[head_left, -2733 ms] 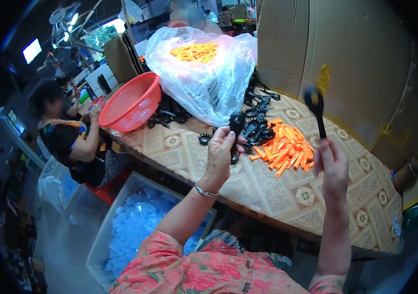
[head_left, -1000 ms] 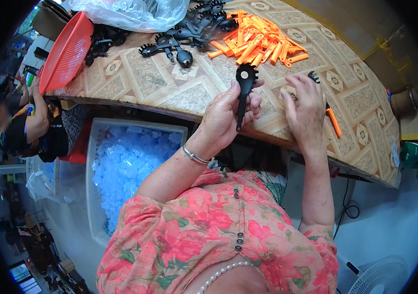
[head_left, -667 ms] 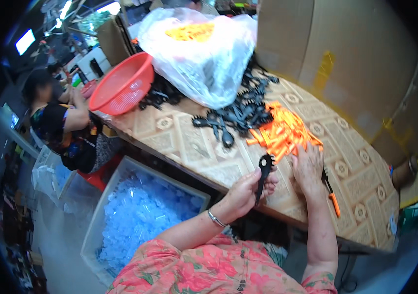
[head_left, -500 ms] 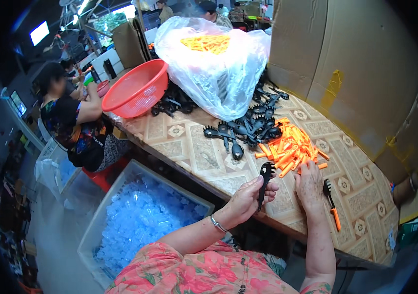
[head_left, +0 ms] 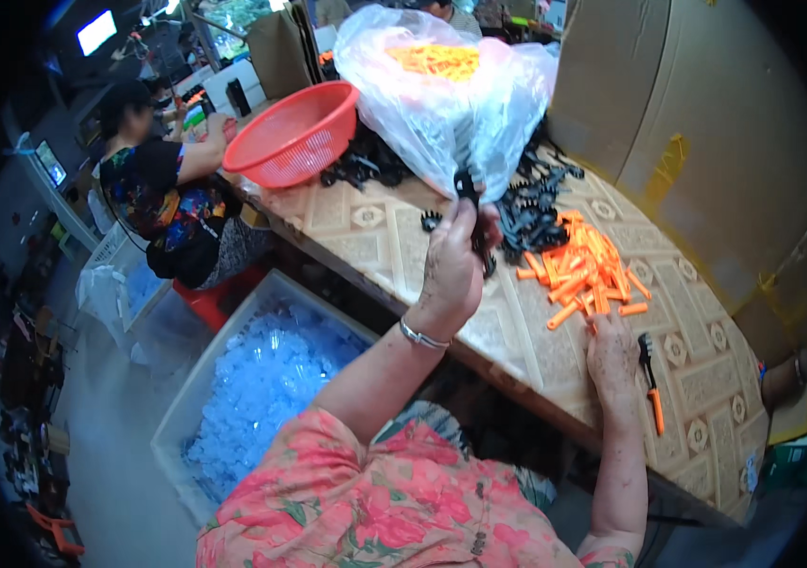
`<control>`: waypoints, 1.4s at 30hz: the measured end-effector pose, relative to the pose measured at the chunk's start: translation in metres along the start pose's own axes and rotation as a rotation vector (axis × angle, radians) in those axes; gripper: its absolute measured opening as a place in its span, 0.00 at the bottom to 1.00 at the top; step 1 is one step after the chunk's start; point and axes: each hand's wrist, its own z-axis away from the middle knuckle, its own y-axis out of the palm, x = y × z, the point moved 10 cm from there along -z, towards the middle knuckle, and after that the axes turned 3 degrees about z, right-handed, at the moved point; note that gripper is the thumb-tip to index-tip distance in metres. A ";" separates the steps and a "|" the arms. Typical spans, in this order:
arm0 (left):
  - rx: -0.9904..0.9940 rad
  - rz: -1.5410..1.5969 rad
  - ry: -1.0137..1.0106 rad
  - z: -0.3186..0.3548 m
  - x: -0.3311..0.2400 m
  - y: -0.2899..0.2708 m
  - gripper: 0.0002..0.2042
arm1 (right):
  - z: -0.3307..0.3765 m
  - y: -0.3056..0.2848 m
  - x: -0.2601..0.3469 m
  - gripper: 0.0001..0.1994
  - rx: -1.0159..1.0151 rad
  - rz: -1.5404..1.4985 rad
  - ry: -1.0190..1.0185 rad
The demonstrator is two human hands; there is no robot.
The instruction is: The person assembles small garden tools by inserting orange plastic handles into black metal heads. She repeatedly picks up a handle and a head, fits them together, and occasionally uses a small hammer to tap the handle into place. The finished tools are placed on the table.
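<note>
My left hand (head_left: 452, 260) is closed around a black toothed, spoon-like utensil piece (head_left: 467, 187), held upright above the table's near edge. Behind it lies a pile of similar black pieces (head_left: 528, 220), partly hidden by the hand. My right hand (head_left: 612, 358) rests on the tabletop with bent fingers, and a sliver of an orange tube (head_left: 592, 328) shows at the fingertips. Just beyond it is a heap of orange tubes (head_left: 581, 267). To the right of that hand lies one black toothed piece joined to an orange handle (head_left: 656, 409).
A clear plastic bag (head_left: 441, 114) with orange pieces stands on the patterned table (head_left: 536, 350). Beside it is a red basket (head_left: 294, 137). Cardboard (head_left: 706, 123) walls the right side. A bin of bluish translucent material (head_left: 257, 388) stands below left; a co-worker (head_left: 162, 189) sits beyond.
My left hand has moved up and left with the black piece, toward the pile and bag. My right hand stays by the orange tubes. The whole view has shifted slightly.
</note>
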 end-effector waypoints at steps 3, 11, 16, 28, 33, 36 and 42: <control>0.190 0.089 -0.376 0.038 0.047 0.037 0.18 | 0.013 -0.004 0.008 0.07 -0.018 0.045 0.018; 0.142 0.409 -0.841 0.129 0.135 0.030 0.20 | 0.039 -0.013 0.001 0.13 -0.052 -0.003 0.034; 0.125 0.436 -0.833 0.134 0.134 0.031 0.21 | 0.061 -0.042 0.011 0.12 -0.289 -0.127 -0.009; 0.040 0.361 -0.740 0.139 0.145 0.015 0.19 | 0.098 -0.013 0.046 0.12 -0.123 -0.932 0.247; 0.174 0.129 -0.768 0.143 0.139 0.018 0.15 | 0.101 0.010 0.031 0.12 -0.012 -1.296 0.451; 0.248 -0.046 -0.727 0.139 0.137 0.012 0.14 | 0.098 0.016 0.033 0.12 0.126 -1.329 0.452; 0.140 -0.099 -0.715 0.123 0.129 -0.001 0.16 | 0.063 -0.034 -0.002 0.10 -0.177 -0.254 0.219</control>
